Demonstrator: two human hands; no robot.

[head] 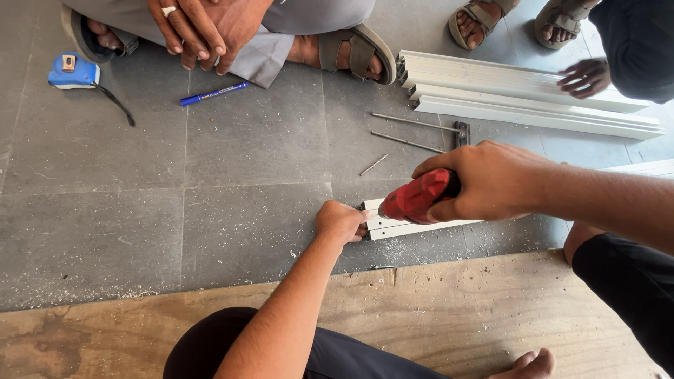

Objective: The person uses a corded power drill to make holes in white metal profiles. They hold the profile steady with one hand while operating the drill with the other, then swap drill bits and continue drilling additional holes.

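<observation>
**Desk:** What does the frame show?

**Photographer:** A person seated on a grey tiled floor (246, 154) works a red power drill (415, 196) against the end of a white metal profile (421, 226). The right hand (491, 181) is wrapped tight around the drill body, fingers closed on it. The left hand (340, 222) is curled shut at the profile's near end, just ahead of the drill's nose; whether it pinches a screw or only braces the metal cannot be told.

**Desk:** Where does the profile lie?

**Photographer:** Flat on the floor, directly under the drill grip, running away beneath the right wrist, with metal filings scattered below it beside a plywood sheet (435, 309).

**Desk:** Any risk worth noting?

**Photographer:** In my judgement, yes. The left fingers sit touching the spot the drill points at; a slip of the tip off smooth metal could drive it into them. The profile looks unclamped, so torque could spin or kick it out from under the bracing hand. Filings could cut bare skin.

**Desk:** Anything beyond the grip?

**Photographer:** Loose thin rods (407, 140) lie just past the drill, a stack of white profiles (519, 95) farther off under another person's hand (584, 76), and a blue marker (213, 92) and blue tape measure (73, 71) well away.
</observation>
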